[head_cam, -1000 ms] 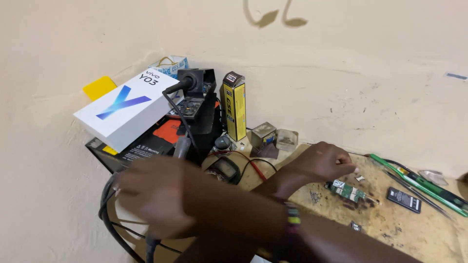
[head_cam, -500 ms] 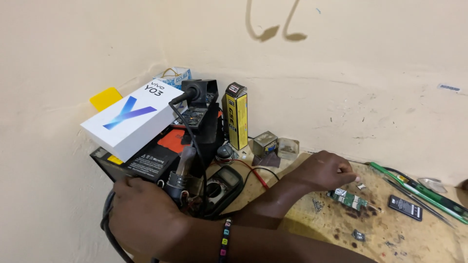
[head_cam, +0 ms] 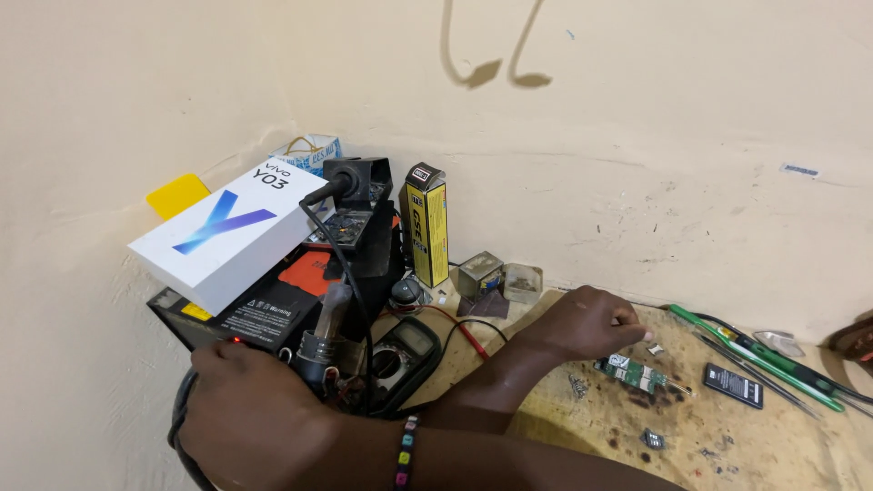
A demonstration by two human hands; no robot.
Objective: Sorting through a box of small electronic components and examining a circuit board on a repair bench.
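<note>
The arms are crossed. The left hand (head_cam: 591,320) rests on the table, just beside a small green board (head_cam: 634,372). The right hand (head_cam: 238,393) touches a black box (head_cam: 245,314), near a meter (head_cam: 405,353).

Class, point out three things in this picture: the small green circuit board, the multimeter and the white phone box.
Green circuit board (head_cam: 632,372), head view, middle of board.
Multimeter (head_cam: 406,353), head view, its dial face.
White phone box (head_cam: 227,232), head view, top face.

A stained workbench (head_cam: 727,455) carries a circuit board (head_cam: 632,373), battery (head_cam: 733,385), and multimeter (head_cam: 405,355).
</note>
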